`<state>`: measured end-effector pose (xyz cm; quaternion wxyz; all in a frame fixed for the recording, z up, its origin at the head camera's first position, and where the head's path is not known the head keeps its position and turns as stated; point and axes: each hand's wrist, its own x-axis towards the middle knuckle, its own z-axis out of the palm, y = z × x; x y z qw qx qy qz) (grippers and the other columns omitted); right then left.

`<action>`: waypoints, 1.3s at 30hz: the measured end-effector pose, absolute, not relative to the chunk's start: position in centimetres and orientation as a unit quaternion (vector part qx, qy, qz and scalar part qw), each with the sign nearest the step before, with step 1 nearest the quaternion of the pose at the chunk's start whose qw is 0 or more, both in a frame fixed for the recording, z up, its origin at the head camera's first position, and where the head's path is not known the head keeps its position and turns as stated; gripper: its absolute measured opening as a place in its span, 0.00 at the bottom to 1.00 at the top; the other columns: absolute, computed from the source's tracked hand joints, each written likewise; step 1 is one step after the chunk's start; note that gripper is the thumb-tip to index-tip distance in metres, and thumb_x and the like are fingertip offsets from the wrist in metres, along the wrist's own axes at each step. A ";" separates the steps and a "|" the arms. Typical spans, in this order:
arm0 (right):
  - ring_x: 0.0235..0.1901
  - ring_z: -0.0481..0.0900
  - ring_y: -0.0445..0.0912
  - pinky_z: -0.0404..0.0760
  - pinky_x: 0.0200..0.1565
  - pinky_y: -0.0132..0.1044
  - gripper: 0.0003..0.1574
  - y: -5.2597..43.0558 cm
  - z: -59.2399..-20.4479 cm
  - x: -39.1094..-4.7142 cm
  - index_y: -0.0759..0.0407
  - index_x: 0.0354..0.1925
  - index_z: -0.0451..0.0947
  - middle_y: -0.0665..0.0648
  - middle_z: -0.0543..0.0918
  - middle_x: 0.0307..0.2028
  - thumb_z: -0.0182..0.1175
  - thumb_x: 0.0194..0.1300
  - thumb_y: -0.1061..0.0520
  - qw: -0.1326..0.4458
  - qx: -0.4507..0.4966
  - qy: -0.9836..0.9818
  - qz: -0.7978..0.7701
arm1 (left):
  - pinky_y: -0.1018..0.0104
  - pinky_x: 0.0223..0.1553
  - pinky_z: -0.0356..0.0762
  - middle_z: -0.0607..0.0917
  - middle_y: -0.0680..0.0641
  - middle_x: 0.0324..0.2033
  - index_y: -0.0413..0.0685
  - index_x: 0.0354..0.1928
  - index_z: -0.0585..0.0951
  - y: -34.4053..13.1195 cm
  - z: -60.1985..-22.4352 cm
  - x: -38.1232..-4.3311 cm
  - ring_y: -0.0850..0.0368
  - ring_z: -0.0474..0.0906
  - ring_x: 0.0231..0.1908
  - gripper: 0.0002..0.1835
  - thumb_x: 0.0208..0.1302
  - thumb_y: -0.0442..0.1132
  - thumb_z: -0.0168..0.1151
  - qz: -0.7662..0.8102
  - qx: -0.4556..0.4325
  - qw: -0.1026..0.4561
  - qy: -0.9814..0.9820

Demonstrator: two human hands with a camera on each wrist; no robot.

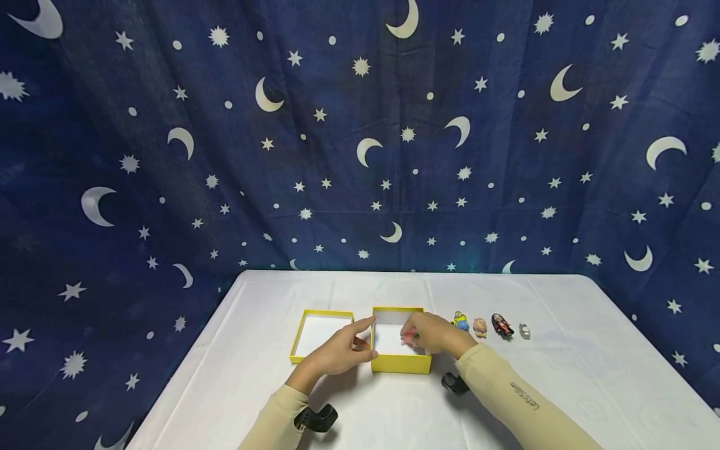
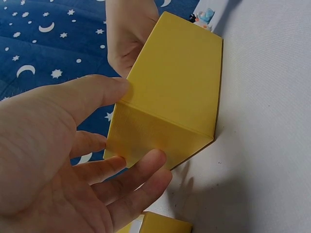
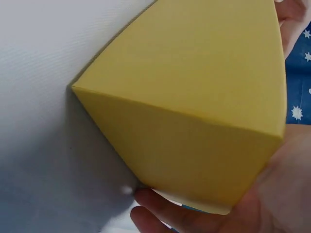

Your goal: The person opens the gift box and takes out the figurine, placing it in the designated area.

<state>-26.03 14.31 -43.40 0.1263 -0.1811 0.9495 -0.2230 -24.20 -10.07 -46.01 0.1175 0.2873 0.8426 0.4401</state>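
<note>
A yellow box (image 1: pixel 401 364) with a white inside stands uncovered on the table. My left hand (image 1: pixel 343 350) is at its left side, thumb at the near corner and index finger toward the far one. In the left wrist view the fingers (image 2: pixel 141 177) are spread and only slightly bent against the yellow wall. My right hand (image 1: pixel 430 331) reaches over the right rim and pinches a small pink toy figure (image 1: pixel 409 338) inside the box. Its fingertips are partly hidden by the hand itself. The right wrist view mostly shows the outer walls of the box (image 3: pixel 194 77).
Left of the box lies its yellow-rimmed lid (image 1: pixel 320 312), white inside up. To the right is a row of small toys: a yellow-and-blue minion (image 1: pixel 461 321), a pinkish figure (image 1: pixel 480 328), a dark-haired doll (image 1: pixel 502 327) and a grey figure (image 1: pixel 524 331). A starry curtain (image 1: pixel 360 137) hangs behind.
</note>
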 end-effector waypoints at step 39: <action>0.60 0.77 0.62 0.73 0.62 0.65 0.17 17.4 -42.4 -24.7 0.58 0.52 0.86 0.59 0.86 0.54 0.66 0.65 0.64 0.055 -0.234 0.910 -0.337 | 0.58 0.54 0.82 0.64 0.38 0.76 0.37 0.77 0.59 -10.1 -45.9 -24.1 0.58 0.82 0.47 0.42 0.67 0.40 0.66 0.438 0.272 0.121 0.848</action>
